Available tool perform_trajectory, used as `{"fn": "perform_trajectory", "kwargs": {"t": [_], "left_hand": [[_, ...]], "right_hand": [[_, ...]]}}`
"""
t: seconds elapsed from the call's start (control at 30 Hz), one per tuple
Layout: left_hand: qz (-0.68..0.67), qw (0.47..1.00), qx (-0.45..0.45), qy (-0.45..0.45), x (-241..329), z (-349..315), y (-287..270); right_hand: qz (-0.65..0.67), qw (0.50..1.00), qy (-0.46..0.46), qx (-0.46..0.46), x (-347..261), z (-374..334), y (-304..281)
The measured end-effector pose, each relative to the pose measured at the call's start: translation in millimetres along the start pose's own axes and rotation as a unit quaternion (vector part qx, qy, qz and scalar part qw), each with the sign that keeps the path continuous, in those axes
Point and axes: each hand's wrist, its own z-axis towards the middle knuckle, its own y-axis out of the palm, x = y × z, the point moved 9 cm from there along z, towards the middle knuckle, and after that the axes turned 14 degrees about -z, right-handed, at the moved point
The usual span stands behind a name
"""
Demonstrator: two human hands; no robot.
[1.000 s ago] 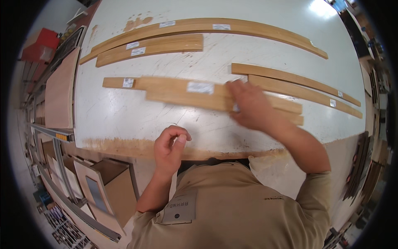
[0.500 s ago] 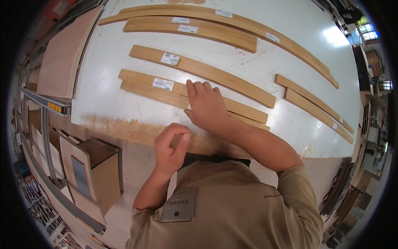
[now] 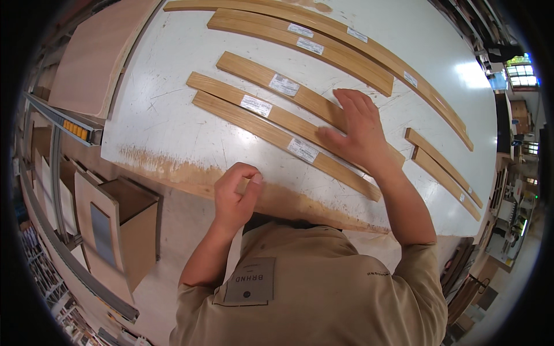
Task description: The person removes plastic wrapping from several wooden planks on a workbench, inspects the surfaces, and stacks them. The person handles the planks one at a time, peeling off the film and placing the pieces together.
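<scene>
Pale wooden strips with white labels lie slantwise on the white worktable (image 3: pixel 167 69). My right hand (image 3: pixel 362 130) is open, thumb spread from the fingers, over the right part of the third strip from the front (image 3: pixel 242 65). Whether it touches the wood I cannot tell. The second strip (image 3: pixel 213 86) runs partly beneath that hand. Nearest me lies the front strip (image 3: pixel 242 119), with a label (image 3: pixel 303 149) near its middle. My left hand (image 3: pixel 235 193) is closed, fingers curled towards the thumb, just above the table's worn front edge. What it holds, if anything, is hidden.
Beyond lie longer labelled strips (image 3: pixel 340 57), and two shorter strips (image 3: pixel 441 176) are at the right. A flat board (image 3: pixel 92 57) stands beside the table's left end. Below it are a metal rail (image 3: pixel 60 121) and an open wooden box (image 3: pixel 124 225).
My right hand has moved right and away from me, its fingers now spread, uncovering the front strip's label. My left hand stays closed. The view has turned somewhat.
</scene>
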Motion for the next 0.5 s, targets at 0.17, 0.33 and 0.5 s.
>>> {"fn": "perform_trajectory", "kwargs": {"t": [0.17,0.33,0.5], "left_hand": [[0.021,1.000,-0.001,0.008,-10.3,1.3,-3.8],[0.032,0.999,-0.012,0.013,-14.4,5.7,2.9],[0.056,0.998,-0.011,0.013,-18.3,8.0,5.7]], "right_hand": [[-0.030,0.995,-0.006,-0.092,-15.6,-20.8,33.7],[0.009,0.998,-0.019,-0.064,-42.5,-28.0,39.4],[0.019,0.999,-0.010,-0.039,-53.6,-32.6,43.8]]}}
